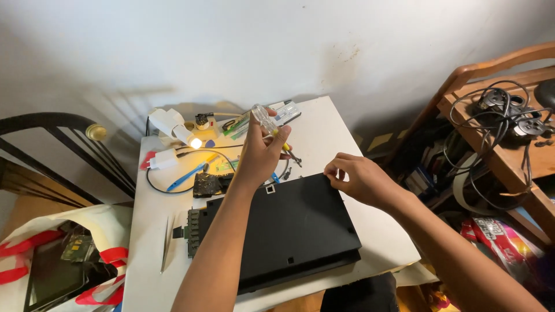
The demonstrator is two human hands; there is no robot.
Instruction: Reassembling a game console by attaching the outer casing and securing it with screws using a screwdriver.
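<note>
Black plastic casing (pixel 289 231), flat and matte, is lying across a white worktop (pixel 324 130) as a person is working over it with both bare hands. The left hand (pixel 263 153) is closing fully around the clear handle of a screwdriver (pixel 267 122), holding the tool raised above the casing's far edge, its yellow collar showing just past the fingers. The right hand (pixel 355 179) is resting at the casing's far right corner, fingers curled in a pinch against the rim; whether anything small is being held between the fingertips cannot be made out.

The work appears to be partway along: the casing's lid is still sitting on the body, while a green circuit board edge (pixel 193 225) is already showing at the left side, and a separate dark component (pixel 209 185) is lying loose just beyond it. Small dark screws (pixel 287 171) seem to be lying near the far edge, suggesting some fasteners are already out, though that is a judgement.

A lit white lamp (pixel 173 128), a white charger (pixel 163 160), a blue-handled tool (pixel 184 178) and metal tweezers (pixel 167 242) are crowding the worktop's left half. A red-handled bag (pixel 63 254) is sitting beside it.
</note>
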